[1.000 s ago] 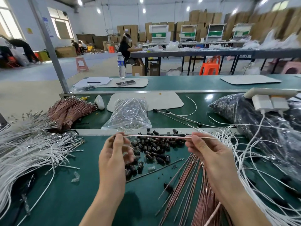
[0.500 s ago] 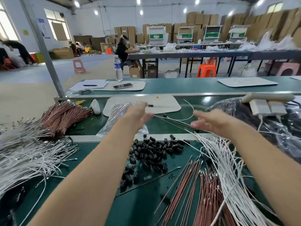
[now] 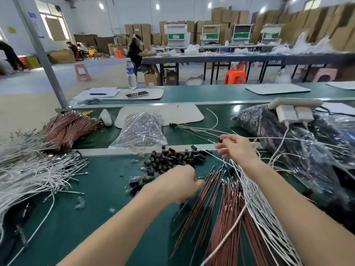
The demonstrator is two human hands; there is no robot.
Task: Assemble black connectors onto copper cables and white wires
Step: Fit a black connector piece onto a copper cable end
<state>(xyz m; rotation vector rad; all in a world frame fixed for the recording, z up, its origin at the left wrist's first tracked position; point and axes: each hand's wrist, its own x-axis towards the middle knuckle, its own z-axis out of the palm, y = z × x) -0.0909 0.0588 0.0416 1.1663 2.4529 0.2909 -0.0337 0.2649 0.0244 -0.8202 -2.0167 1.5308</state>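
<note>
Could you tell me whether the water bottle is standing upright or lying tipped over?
Upright: the water bottle stands on its base on the far bench, cap uppermost.

Spread over a green bench — heaped connectors, cables and wires fanned just beside, clear bag beyond.
</note>
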